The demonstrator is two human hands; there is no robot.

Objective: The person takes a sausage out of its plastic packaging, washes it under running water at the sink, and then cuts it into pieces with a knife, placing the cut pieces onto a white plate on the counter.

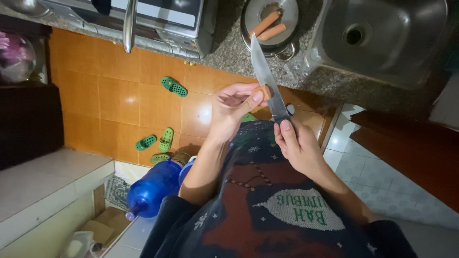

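At centre frame your left hand (234,107) pinches a small orange sausage piece (262,91), likely light, soft and slick, so hold its sides clear of the knife (266,79), whose handle your right hand (296,145) grips closed.

A small orange sausage piece (262,91) sits pinched in the fingertips of the left hand (233,111). It is short and stubby. A long knife (264,79) with a shiny, pointed blade rests against it. The blade points up and away, and the right hand (297,145) holds its dark handle.
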